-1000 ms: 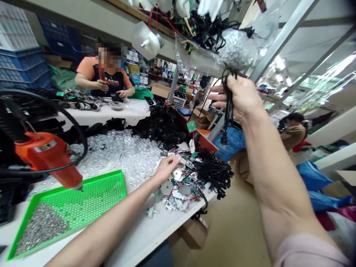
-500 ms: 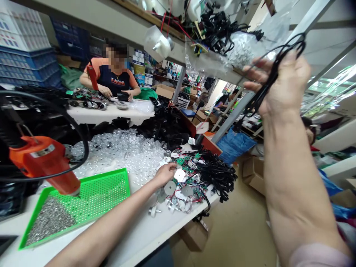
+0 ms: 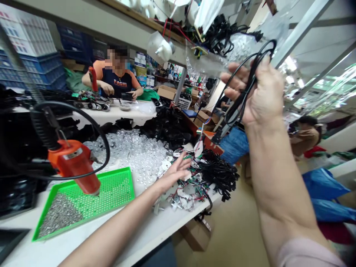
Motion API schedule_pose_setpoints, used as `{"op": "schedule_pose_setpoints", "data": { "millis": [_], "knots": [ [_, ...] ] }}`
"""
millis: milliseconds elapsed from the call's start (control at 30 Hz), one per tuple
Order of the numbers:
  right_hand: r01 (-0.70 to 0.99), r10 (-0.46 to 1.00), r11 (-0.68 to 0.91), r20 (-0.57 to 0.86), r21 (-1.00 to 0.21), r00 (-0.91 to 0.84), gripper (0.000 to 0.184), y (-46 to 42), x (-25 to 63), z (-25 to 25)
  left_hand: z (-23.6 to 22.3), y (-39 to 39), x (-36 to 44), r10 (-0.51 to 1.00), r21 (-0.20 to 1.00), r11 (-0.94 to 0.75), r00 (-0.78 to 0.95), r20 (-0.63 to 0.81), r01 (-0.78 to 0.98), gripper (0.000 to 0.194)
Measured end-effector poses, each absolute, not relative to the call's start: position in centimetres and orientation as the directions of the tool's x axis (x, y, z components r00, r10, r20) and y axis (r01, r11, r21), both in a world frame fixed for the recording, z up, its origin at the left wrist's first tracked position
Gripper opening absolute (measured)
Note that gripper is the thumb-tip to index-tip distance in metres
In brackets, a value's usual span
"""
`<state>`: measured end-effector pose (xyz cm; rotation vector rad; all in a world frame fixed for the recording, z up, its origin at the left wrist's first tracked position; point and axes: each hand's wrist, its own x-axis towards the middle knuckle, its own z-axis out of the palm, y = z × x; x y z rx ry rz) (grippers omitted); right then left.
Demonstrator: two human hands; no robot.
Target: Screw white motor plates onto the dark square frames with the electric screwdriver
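Note:
Raised at the upper right, my right hand (image 3: 264,91) is closed round a looped black power cord (image 3: 248,87), whose plug (image 3: 218,134) hangs below. Low over the bench, my left hand (image 3: 176,173) is open with its fingers spread. Beneath and beside it lies a heap of small motors and circuit boards (image 3: 183,194) with thin red and dark wires. Just past its fingertips a white piece (image 3: 198,149) stands up with coloured wires above it. Bundled black cords (image 3: 218,174) lie at the heap's right side.
An orange electric screwdriver (image 3: 80,167) hangs over a green tray (image 3: 130,185) holding small metal screws (image 3: 59,215). Clear plastic parts (image 3: 128,150) are piled behind. A shelf (image 3: 116,24) with motors and cords runs overhead. Across the bench sits a person (image 3: 118,79).
My right hand has moved left and slightly down with the power cord. My left hand has opened from its bent-finger pose among the parts. The screwdriver appears further right.

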<state>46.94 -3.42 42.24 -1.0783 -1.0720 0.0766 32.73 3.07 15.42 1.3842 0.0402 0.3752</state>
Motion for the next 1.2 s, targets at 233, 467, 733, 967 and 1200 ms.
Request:
{"op": "schedule_pose_setpoints", "data": {
  "millis": [233,467,733,967,1200],
  "knots": [
    [0.221,0.59,0.602,0.613,-0.768,0.525,0.035,-2.9,42.5,38.8,15.9,2.5,27.7,0.12,0.803,0.596,0.987,-0.109,0.016,0.08],
    [0.043,0.689,0.55,0.482,-0.834,0.541,0.031,-2.1,43.6,31.5,16.0,0.1,19.8,0.543,0.779,0.602,0.806,-0.237,-0.177,0.048],
    [0.605,0.882,-0.062,0.24,-0.794,0.405,0.036,-4.3,48.7,20.6,17.8,-1.2,12.7,0.896,0.975,0.222,0.39,-0.21,0.014,0.044],
    [0.958,0.847,0.075,0.525,-0.278,0.086,0.022,-9.1,38.6,16.1,15.2,-1.8,12.5,0.844,0.902,0.433,0.354,-0.403,-0.006,0.048],
    [0.92,0.928,0.053,0.359,-0.388,0.097,0.021,-11.6,22.5,8.5,14.2,-2.9,14.0,0.83,0.846,0.516,0.322,-0.455,-0.134,0.046]
  ]
}}
